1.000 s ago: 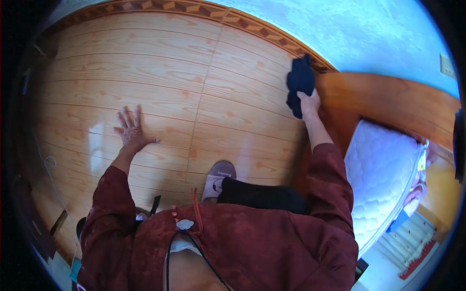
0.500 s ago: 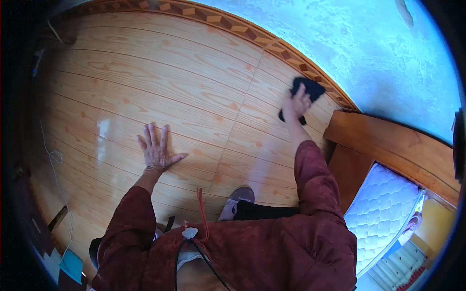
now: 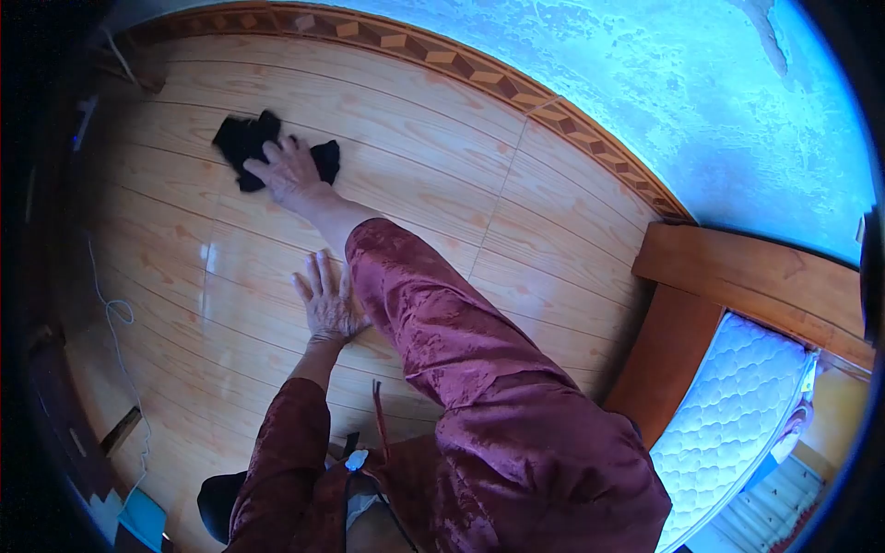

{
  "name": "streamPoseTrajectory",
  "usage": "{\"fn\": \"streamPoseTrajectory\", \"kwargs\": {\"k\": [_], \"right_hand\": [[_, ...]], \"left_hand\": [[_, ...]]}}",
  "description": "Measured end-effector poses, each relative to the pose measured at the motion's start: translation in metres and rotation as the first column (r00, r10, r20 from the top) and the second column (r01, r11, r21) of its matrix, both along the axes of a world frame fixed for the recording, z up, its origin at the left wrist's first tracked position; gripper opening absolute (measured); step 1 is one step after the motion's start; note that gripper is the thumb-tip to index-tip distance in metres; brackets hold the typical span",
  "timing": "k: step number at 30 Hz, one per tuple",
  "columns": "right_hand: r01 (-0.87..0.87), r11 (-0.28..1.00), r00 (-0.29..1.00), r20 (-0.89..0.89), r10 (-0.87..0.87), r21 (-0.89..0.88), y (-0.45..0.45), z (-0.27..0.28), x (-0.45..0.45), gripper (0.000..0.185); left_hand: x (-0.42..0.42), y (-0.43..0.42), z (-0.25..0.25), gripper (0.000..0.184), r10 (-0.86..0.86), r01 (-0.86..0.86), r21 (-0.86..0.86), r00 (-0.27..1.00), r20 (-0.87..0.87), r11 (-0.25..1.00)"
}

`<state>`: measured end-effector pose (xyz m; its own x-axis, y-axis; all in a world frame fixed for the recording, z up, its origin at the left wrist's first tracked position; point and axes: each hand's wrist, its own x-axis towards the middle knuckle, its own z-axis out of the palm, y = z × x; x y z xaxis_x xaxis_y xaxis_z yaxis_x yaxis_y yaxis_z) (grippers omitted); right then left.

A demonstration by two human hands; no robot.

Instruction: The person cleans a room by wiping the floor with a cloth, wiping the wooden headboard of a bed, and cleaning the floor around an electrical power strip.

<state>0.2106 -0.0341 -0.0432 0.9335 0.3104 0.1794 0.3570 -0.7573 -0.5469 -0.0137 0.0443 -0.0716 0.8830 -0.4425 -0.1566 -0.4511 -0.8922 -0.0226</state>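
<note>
A crumpled black cloth lies on the wood-patterned floor, toward the upper left of the head view. My right hand presses down on it, its fingers bent over the fabric, with cloth showing on both sides. The right arm reaches across my body, in front of the left hand. Closer to me, my left hand rests flat on the floor with its fingers spread and nothing held; the right sleeve hides part of its thumb side.
A patterned baseboard runs along the blue wall. At the right is a wooden bed frame with a white quilted mattress. A thin white cable trails along the left, near a teal object.
My right hand has swept the black cloth from beside the baseboard at the right across to the upper left. In view, my left hand sits slightly farther right and lower, still flat.
</note>
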Motion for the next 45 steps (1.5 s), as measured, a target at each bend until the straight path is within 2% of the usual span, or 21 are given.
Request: {"fn": "streamPoseTrajectory", "kwargs": {"k": [1, 2, 6, 9, 13, 18, 21, 22, 24, 25, 26, 27, 30, 32, 33, 36, 38, 39, 41, 42, 45], "right_hand": [[-0.026, 0.996, 0.995, -0.095, 0.034, 0.083, 0.006, 0.006, 0.0, 0.05], [-0.045, 0.985, 0.979, -0.19, 0.076, 0.164, 0.011, 0.012, -0.001, 0.052], [0.244, 0.774, 0.919, -0.394, 0.007, 0.584, -0.047, 0.046, -0.022, 0.053], [0.483, 0.555, 0.844, -0.528, -0.091, 0.677, -0.151, 0.076, -0.068, 0.054], [0.639, 0.657, 0.769, -0.323, -0.551, 0.401, -0.334, 0.067, -0.17, 0.059], [0.974, 0.21, 0.228, -0.344, -0.911, 0.091, -0.481, 0.067, -0.341, 0.057], [0.894, 0.084, -0.036, -0.258, -0.965, -0.441, -0.536, 0.027, -0.437, 0.075], [0.899, 0.168, 0.008, -0.37, -0.929, -0.403, -0.537, 0.009, -0.463, 0.079], [0.756, 0.1, 0.028, -0.121, -0.992, -0.647, -0.566, -0.056, -0.497, 0.079], [0.716, -0.097, -0.235, -0.108, -0.966, -0.691, -0.491, 0.006, -0.43, 0.069], [0.693, -0.166, -0.323, -0.096, -0.941, -0.702, -0.49, 0.001, -0.417, 0.06], [0.691, -0.064, -0.245, -0.149, -0.958, -0.72, -0.462, 0.025, -0.39, 0.063], [0.716, 0.024, 0.099, 0.068, -0.993, -0.698, -0.425, -0.016, -0.348, 0.061], [0.716, 0.216, 0.22, -0.08, -0.972, -0.664, -0.375, -0.007, -0.303, 0.065], [0.728, 0.212, 0.45, 0.222, -0.865, -0.651, -0.349, -0.028, -0.295, 0.065], [0.636, 0.549, 0.658, 0.01, -0.753, -0.543, -0.244, -0.004, -0.249, 0.061], [0.546, 0.717, 0.736, -0.16, -0.658, -0.433, -0.177, 0.0, -0.231, 0.056], [0.532, 0.772, 0.803, -0.083, -0.591, -0.347, -0.144, 0.001, -0.227, 0.057], [0.518, 0.833, 0.851, 0.022, -0.524, -0.191, -0.085, -0.006, -0.212, 0.056], [0.476, 0.878, 0.874, -0.083, -0.479, -0.05, -0.062, 0.008, -0.205, 0.054], [0.406, 0.881, 0.913, -0.136, -0.384, 0.242, -0.015, 0.009, -0.185, 0.051]], "left_hand": [[0.0, -0.001, 0.0, 0.115, -0.01, 0.008, 0.079, 0.999, 0.031, 0.997], [-0.001, 0.003, 0.002, 0.115, 0.034, -0.038, -0.033, 0.991, -0.129, 0.999], [-0.002, -0.004, 0.023, 0.118, 0.04, -0.053, -0.14, 0.994, -0.097, 0.989], [-0.001, -0.004, 0.027, 0.117, 0.049, -0.07, -0.181, 0.992, -0.117, 0.981], [0.0, -0.002, 0.03, 0.116, 0.078, -0.105, -0.189, 0.986, -0.149, 0.976], [0.0, -0.001, 0.037, 0.114, 0.085, -0.109, -0.122, 0.978, -0.188, 0.986], [0.003, -0.003, 0.032, 0.114, 0.087, -0.107, -0.109, 0.981, -0.172, 0.988], [-0.001, -0.004, 0.028, 0.114, 0.076, -0.097, -0.128, 0.984, -0.162, 0.987], [-0.003, -0.005, 0.022, 0.115, 0.062, -0.073, -0.149, 0.995, -0.081, 0.986], [-0.002, -0.008, 0.022, 0.115, 0.063, -0.075, -0.135, 0.994, -0.089, 0.988], [-0.004, -0.008, 0.024, 0.116, 0.065, -0.076, -0.114, 0.993, -0.099, 0.991], [-0.001, -0.01, 0.023, 0.116, 0.075, -0.083, -0.088, 0.993, -0.096, 0.993], [-0.003, -0.01, 0.019, 0.122, 0.067, -0.074, -0.129, 0.996, -0.054, 0.989], [-0.005, -0.008, 0.015, 0.122, 0.067, -0.07, -0.175, 0.998, -0.02, 0.982], [-0.005, -0.008, 0.013, 0.122, 0.065, -0.064, -0.201, 0.998, 0.0, 0.978], [-0.005, -0.007, 0.012, 0.124, 0.055, -0.051, -0.191, 0.998, 0.016, 0.98], [-0.007, -0.003, -0.001, 0.122, 0.066, -0.04, -0.344, 0.996, 0.064, 0.938], [-0.007, -0.003, -0.005, 0.12, 0.072, -0.03, -0.418, 0.994, 0.086, 0.908], [-0.001, -0.009, 0.013, 0.119, 0.089, -0.094, -0.039, 0.99, -0.109, 0.995], [0.002, -0.011, 0.019, 0.119, 0.127, -0.096, 0.163, 0.973, -0.192, 0.982], [0.012, -0.01, 0.018, 0.117, 0.197, -0.132, 0.181, 0.891, -0.41, 0.975]]}}
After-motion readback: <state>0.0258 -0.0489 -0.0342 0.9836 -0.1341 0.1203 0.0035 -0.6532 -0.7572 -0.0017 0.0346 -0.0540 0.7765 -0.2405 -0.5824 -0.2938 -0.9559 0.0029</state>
